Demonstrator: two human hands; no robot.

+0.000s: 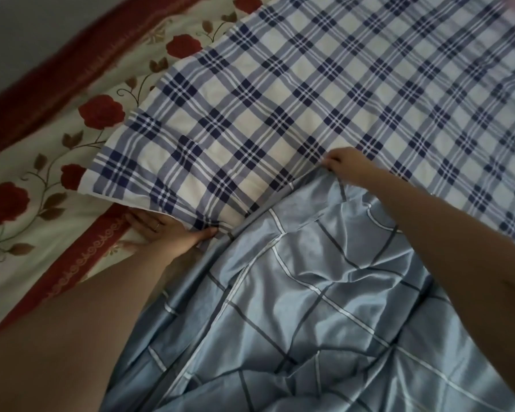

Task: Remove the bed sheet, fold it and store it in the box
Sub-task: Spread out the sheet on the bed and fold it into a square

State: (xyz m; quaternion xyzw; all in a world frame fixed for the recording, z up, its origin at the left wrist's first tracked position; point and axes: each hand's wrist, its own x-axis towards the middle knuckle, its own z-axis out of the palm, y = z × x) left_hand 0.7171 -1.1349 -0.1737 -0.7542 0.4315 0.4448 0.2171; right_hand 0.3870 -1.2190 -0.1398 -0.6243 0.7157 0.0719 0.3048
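Note:
A blue-and-white plaid bed sheet (280, 93) lies spread across the upper middle and right of the head view. Its near left corner hangs over my left hand (164, 230), which lies flat with straight fingers under the plaid edge, thumb pointing right. My right hand (345, 166) pinches the top edge of a shiny light-blue checked cloth (294, 307), which lies rumpled in the lower middle, over the plaid sheet's near edge. No box is in view.
A cream cover with red roses and a dark red border (42, 179) lies under the sheets at the left. Grey floor or wall (18, 34) shows at the top left beyond the bed's edge.

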